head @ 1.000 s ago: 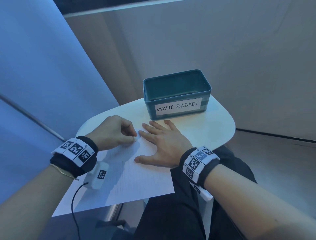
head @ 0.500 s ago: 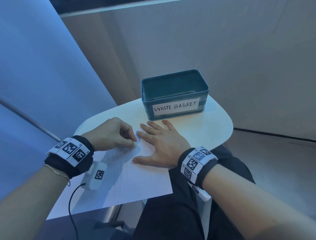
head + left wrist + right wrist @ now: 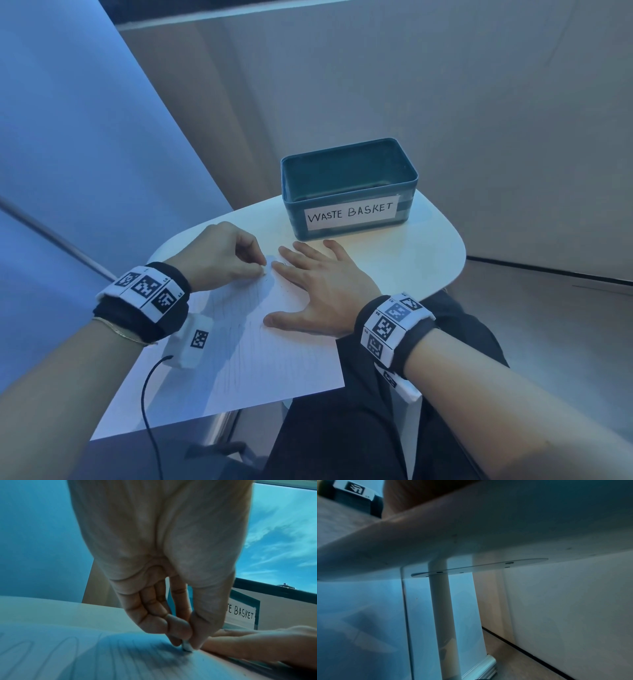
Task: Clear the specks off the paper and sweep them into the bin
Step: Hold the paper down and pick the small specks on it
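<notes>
**Eraser pressed to paper, sheet pinned flat**

Left hand (image 3: 219, 258), at 9 o'clock on the table (image 3: 428, 260): fingers curled, thumb and fingertips pinching a small white eraser (image 3: 187, 647), its tip touching the paper (image 3: 239, 363). Right hand (image 3: 325, 291), just beside at 3 o'clock: fingers straight and spread, palm down on the sheet, holding nothing. Faint pencil lines across the paper; specks too small to tell. Teal bin (image 3: 349, 185) labelled "WASTE BASKET" at 12 o'clock, just beyond the right fingertips.

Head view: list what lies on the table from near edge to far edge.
Paper's near edge → right hand pressed flat on the paper → left hand pinching a small white eraser → waste basket.
</notes>
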